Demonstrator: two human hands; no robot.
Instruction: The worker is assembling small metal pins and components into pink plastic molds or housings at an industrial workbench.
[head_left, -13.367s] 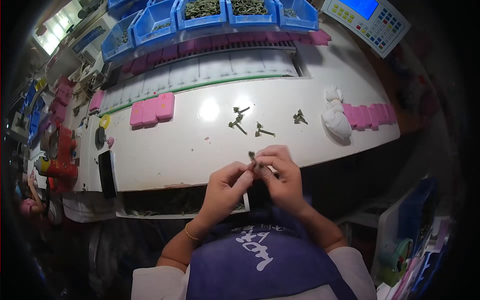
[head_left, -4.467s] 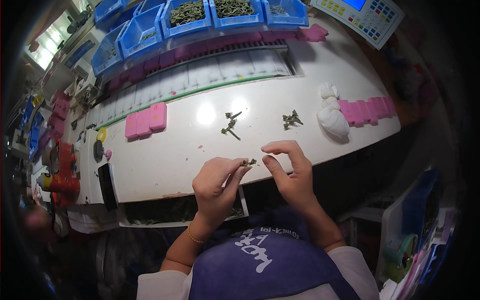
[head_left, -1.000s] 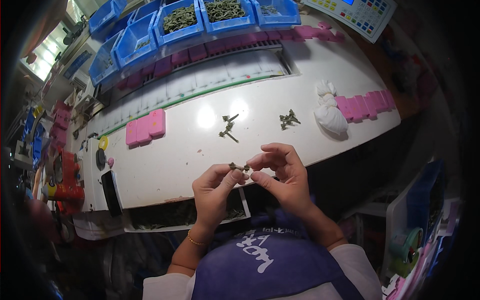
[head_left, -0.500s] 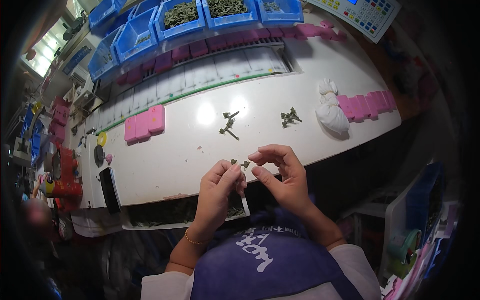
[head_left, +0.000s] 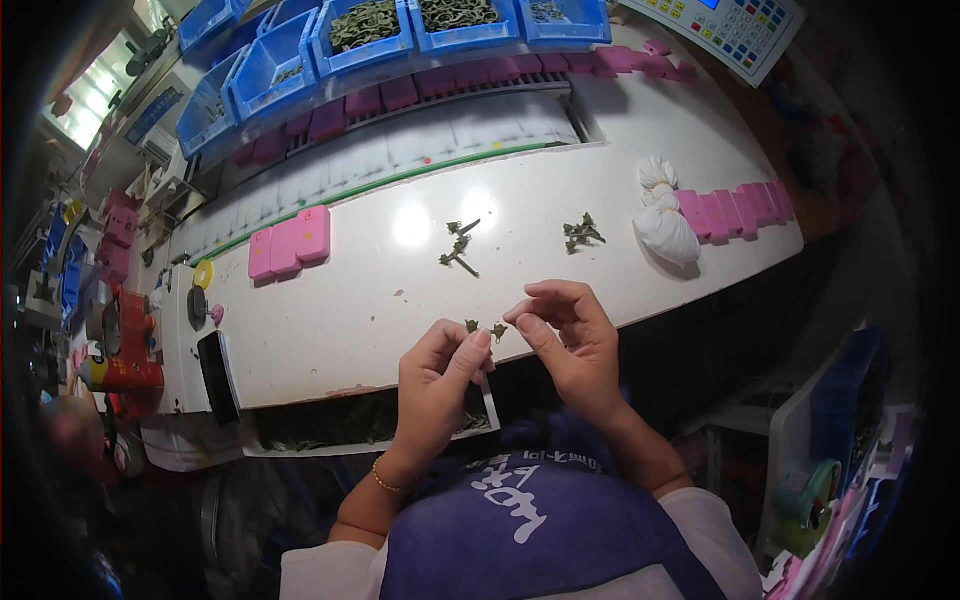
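Near the table's front edge, my left hand [head_left: 437, 375] pinches a small dark green wax piece [head_left: 472, 326] between thumb and bent fingers. Part of it, a little branched end [head_left: 499, 330], sticks out toward my right hand. My right hand [head_left: 572, 340] is just beside it, thumb and index tips close together, other fingers curved. Whatever may be between those tips is too small to make out. Beyond my hands, a loose group of dark green wax pieces [head_left: 460, 245] lies on the white table [head_left: 350, 340]. A second small heap [head_left: 583, 233] lies farther right.
Pink blocks [head_left: 290, 246] stand at the left; more pink blocks [head_left: 735, 212] line up by a tied white cloth pouch [head_left: 667, 232]. Blue bins [head_left: 365, 62] with green pieces stand at the back. Below the table edge, an open drawer [head_left: 350, 452] holds dark green pieces.
My right thumb has moved up to the index fingertip, and that hand has shifted slightly right. My left hand still pinches the green piece, turned a little.
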